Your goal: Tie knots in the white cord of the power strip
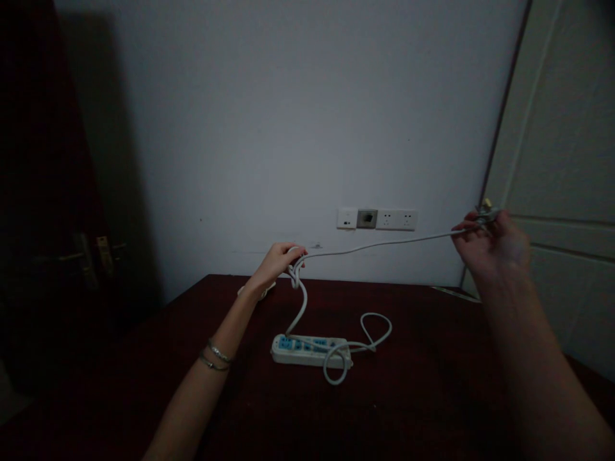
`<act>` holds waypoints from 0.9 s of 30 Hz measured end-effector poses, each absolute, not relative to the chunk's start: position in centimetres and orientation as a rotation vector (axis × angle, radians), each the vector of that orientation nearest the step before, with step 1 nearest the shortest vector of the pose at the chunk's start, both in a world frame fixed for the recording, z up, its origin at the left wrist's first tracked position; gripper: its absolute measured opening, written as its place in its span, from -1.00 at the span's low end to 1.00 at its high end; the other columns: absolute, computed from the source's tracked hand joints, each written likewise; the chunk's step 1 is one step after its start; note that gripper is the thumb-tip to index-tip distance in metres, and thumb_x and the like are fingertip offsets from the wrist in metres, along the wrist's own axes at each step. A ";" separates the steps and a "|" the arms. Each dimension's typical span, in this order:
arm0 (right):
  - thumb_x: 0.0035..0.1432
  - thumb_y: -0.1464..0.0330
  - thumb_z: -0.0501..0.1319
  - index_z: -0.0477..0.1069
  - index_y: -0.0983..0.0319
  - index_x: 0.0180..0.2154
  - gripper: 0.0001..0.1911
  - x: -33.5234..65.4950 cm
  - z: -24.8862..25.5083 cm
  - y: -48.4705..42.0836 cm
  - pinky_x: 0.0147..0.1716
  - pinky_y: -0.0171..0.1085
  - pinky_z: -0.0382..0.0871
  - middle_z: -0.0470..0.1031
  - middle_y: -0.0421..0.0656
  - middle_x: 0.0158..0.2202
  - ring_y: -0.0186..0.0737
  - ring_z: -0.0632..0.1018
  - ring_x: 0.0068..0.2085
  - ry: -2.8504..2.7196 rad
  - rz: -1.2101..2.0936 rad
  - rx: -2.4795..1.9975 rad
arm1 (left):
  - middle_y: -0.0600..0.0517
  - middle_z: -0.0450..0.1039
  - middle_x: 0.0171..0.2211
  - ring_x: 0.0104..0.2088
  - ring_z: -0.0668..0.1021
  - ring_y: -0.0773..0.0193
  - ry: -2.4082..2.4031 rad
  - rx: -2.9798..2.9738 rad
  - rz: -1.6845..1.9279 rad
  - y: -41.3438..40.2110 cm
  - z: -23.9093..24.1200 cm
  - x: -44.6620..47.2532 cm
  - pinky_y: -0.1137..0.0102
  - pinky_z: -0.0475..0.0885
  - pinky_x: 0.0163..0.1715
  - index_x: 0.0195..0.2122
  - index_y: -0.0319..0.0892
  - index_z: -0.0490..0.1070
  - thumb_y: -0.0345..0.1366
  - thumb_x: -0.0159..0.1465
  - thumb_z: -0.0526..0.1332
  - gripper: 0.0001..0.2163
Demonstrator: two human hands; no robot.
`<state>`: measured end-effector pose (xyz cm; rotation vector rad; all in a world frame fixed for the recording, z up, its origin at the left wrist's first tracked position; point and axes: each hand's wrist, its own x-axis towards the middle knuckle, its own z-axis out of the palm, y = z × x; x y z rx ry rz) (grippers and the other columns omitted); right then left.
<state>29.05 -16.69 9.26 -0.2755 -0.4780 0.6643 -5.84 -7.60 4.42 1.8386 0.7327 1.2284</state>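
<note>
A white power strip (307, 360) with blue sockets lies on the dark red table. Its white cord (379, 244) runs in loops over the strip and up to both hands. My left hand (284, 259), above the table's far edge, is closed on a bunched part of the cord. Raised at the right, my right hand (494, 240) has its fingers curled around the cord's end, where a plug (487, 213) with something yellowish on it shows dimly. Between the two hands the cord stretches nearly straight.
Wall sockets (396, 219) sit in the wall behind the table (418, 397). A white object (266, 291), partly hidden by my left arm, lies at the table's back left. Door panels stand at the left and right.
</note>
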 end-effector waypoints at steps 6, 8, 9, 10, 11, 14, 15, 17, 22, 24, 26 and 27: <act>0.21 0.30 -0.01 0.39 0.28 -0.47 -0.69 30.1 7.6 -16.0 -0.61 -0.40 0.29 0.30 -0.14 -0.43 -0.45 0.34 -0.56 -0.500 0.616 -0.358 | 0.02 0.37 -0.64 -0.65 0.39 0.42 0.785 1.946 1.166 -7.4 3.1 -5.4 0.55 0.26 -0.67 -0.54 -0.28 0.42 -0.15 0.11 0.19 -0.73; 0.20 0.31 -0.01 0.41 0.28 -0.45 -0.69 30.4 7.0 -15.8 -0.60 -0.40 0.29 0.31 -0.14 -0.45 -0.44 0.34 -0.56 -0.519 0.596 -0.385 | 0.03 0.36 -0.64 -0.64 0.39 0.42 0.784 1.938 1.142 -7.3 2.7 -5.3 0.54 0.27 -0.65 -0.56 -0.28 0.40 -0.15 0.11 0.19 -0.73; 0.20 0.31 -0.01 0.42 0.28 -0.45 -0.69 30.6 6.7 -15.7 -0.60 -0.39 0.29 0.31 -0.14 -0.45 -0.44 0.34 -0.57 -0.528 0.588 -0.399 | 0.03 0.35 -0.65 -0.64 0.38 0.42 0.773 1.927 1.122 -7.3 2.6 -5.3 0.54 0.27 -0.64 -0.57 -0.27 0.40 -0.16 0.11 0.20 -0.73; 0.20 0.31 -0.01 0.42 0.28 -0.45 -0.69 30.7 6.5 -15.6 -0.60 -0.39 0.30 0.31 -0.14 -0.46 -0.44 0.35 -0.57 -0.534 0.581 -0.409 | 0.03 0.35 -0.64 -0.64 0.38 0.42 0.751 1.913 1.092 -7.3 2.6 -5.4 0.53 0.28 -0.63 -0.58 -0.27 0.40 -0.16 0.10 0.20 -0.74; 0.20 0.31 0.00 0.42 0.28 -0.45 -0.69 30.8 6.3 -15.6 -0.59 -0.39 0.30 0.32 -0.14 -0.46 -0.44 0.35 -0.57 -0.536 0.568 -0.417 | 0.02 0.36 -0.62 -0.62 0.39 0.41 0.720 1.898 1.053 -7.4 2.5 -5.5 0.52 0.29 -0.62 -0.56 -0.27 0.41 -0.17 0.10 0.21 -0.76; 0.18 0.33 0.03 0.42 0.28 -0.48 -0.71 31.1 5.6 -15.4 -0.58 -0.39 0.33 0.33 -0.13 -0.47 -0.44 0.36 -0.58 -0.528 0.522 -0.438 | -0.06 0.44 -0.49 -0.51 0.46 0.35 0.600 1.818 0.908 -7.3 2.4 -6.1 0.47 0.36 -0.51 -0.38 -0.25 0.49 -0.24 0.07 0.24 -0.82; 0.17 0.33 0.04 0.42 0.27 -0.48 -0.72 31.2 5.5 -15.4 -0.58 -0.38 0.33 0.33 -0.13 -0.48 -0.43 0.36 -0.59 -0.522 0.509 -0.446 | -0.09 0.47 -0.44 -0.47 0.48 0.33 0.565 1.781 0.862 -7.2 2.4 -6.3 0.44 0.38 -0.46 -0.31 -0.25 0.49 -0.27 0.06 0.25 -0.80; 0.16 0.34 0.05 0.41 0.27 -0.49 -0.74 31.3 5.3 -15.2 -0.57 -0.37 0.34 0.34 -0.13 -0.49 -0.42 0.37 -0.59 -0.515 0.487 -0.462 | -0.12 0.48 -0.36 -0.39 0.50 0.28 0.499 1.707 0.798 -6.9 2.2 -6.6 0.39 0.40 -0.37 -0.23 -0.25 0.49 -0.33 0.01 0.29 -0.73; 0.12 0.34 0.10 0.43 0.28 -0.45 -0.80 31.1 5.0 -14.7 -0.57 -0.33 0.33 0.37 -0.11 -0.50 -0.40 0.38 -0.60 -0.540 0.467 -0.507 | -0.14 0.50 -0.35 -0.38 0.52 0.24 0.429 1.627 0.768 -6.2 1.4 -6.7 0.35 0.40 -0.34 -0.20 -0.27 0.48 -0.33 -0.04 0.33 -0.67; 0.07 0.34 0.14 0.43 0.27 -0.43 -0.85 30.6 5.0 -14.7 -0.57 -0.32 0.33 0.38 -0.12 -0.50 -0.39 0.38 -0.59 -0.604 0.473 -0.536 | -0.13 0.50 -0.36 -0.40 0.52 0.27 0.473 1.617 0.794 -6.0 1.0 -6.3 0.40 0.39 -0.40 -0.24 -0.25 0.50 -0.31 -0.01 0.32 -0.72; -0.01 0.34 0.21 0.42 0.26 -0.40 -0.88 29.8 5.0 -14.8 -0.56 -0.33 0.34 0.40 -0.14 -0.51 -0.39 0.39 -0.58 -0.691 0.492 -0.589 | -0.13 0.50 -0.35 -0.40 0.52 0.30 0.525 1.600 0.844 -5.8 0.5 -5.8 0.46 0.37 -0.46 -0.28 -0.24 0.52 -0.28 0.02 0.31 -0.76; -0.05 0.32 0.24 0.42 0.25 -0.39 -0.86 29.3 5.0 -14.8 -0.55 -0.34 0.34 0.41 -0.15 -0.50 -0.39 0.39 -0.58 -0.738 0.509 -0.623 | -0.13 0.50 -0.35 -0.40 0.51 0.31 0.546 1.589 0.877 -5.6 0.2 -5.5 0.49 0.36 -0.48 -0.30 -0.25 0.52 -0.27 0.02 0.31 -0.77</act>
